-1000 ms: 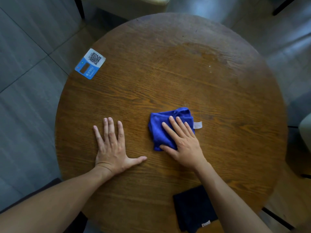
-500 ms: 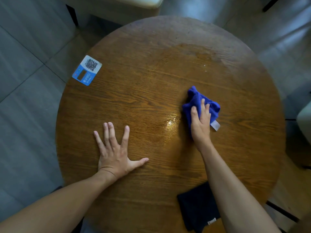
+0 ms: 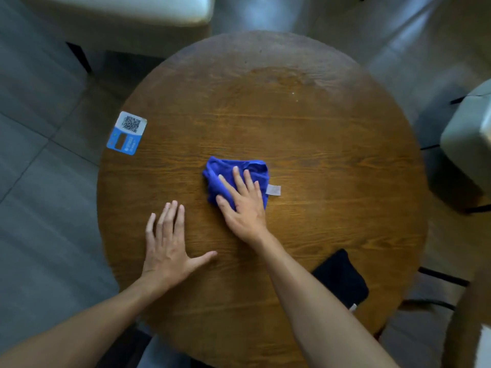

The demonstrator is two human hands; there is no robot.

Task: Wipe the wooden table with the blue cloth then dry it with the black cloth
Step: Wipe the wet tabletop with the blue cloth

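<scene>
A round wooden table (image 3: 332,155) fills the view. My right hand (image 3: 244,205) presses flat on a bunched blue cloth (image 3: 225,171) near the table's middle; a white label sticks out at the cloth's right side. My left hand (image 3: 167,248) lies flat on the wood with fingers spread, to the left of the cloth and nearer to me, holding nothing. A folded black cloth (image 3: 342,280) rests near the table's front right edge, partly hidden by my right forearm.
A blue and white QR-code card (image 3: 127,132) lies at the table's left edge. A pale seat (image 3: 119,11) stands beyond the far edge and another seat (image 3: 467,139) to the right. Grey tiled floor surrounds the table.
My right hand swept the blue cloth out to the right, then back left toward the table's middle. My left hand stayed flat in place. The camera view shifted.
</scene>
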